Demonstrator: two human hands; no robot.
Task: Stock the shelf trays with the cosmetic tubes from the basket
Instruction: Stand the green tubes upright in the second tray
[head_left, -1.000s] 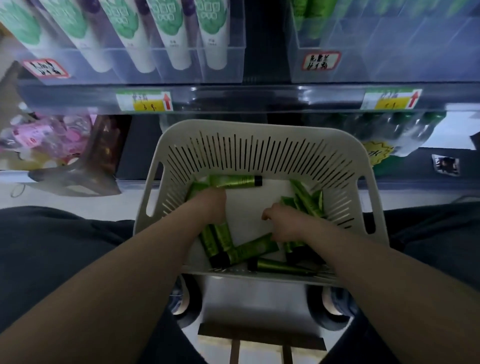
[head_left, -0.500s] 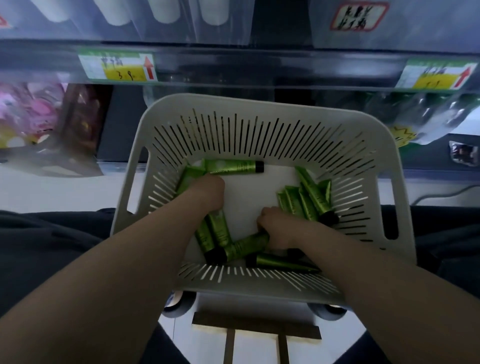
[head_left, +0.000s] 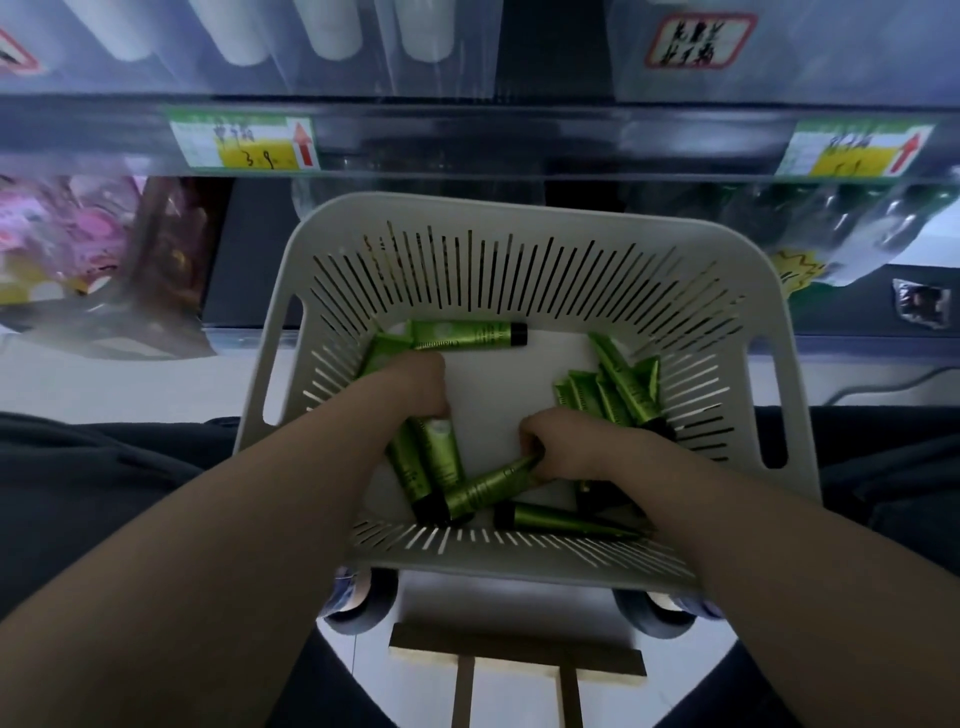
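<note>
Shelving fills the top of the view. At far left, on a lower shelf, lie blurred pink packets (head_left: 62, 228). Above them a clear shelf tray (head_left: 249, 73) holds four white tubes (head_left: 332, 31), with only their rounded ends showing. A green-and-yellow price tag (head_left: 244, 143) sits on the rail beneath.

In the middle is one white slotted basket (head_left: 519, 260), between the person's dark-clothed knees. It holds loose green tubes (head_left: 462, 335) with black caps. At least ten can be counted, and some are partly hidden under the hands.

The left hand (head_left: 421, 384) reaches in, its grip curled down over the crimped ends of a pair of tubes (head_left: 431, 462) that point toward the viewer. One tube lies crosswise along the far wall, and another peeks out left of that hand.

The right hand (head_left: 566, 447) is beside it, its grip pinching the crimped end of a slanting tube (head_left: 488, 486). That tube's cap lies against the pair's caps. One tube lies along the near wall. About five more lean in a cluster (head_left: 608, 400) toward the right wall.

At upper right is a second clear tray (head_left: 831, 57) with a red-bordered label (head_left: 698, 39); its contents are too blurred to tell. A second price tag (head_left: 857, 153) sits below it.
</note>
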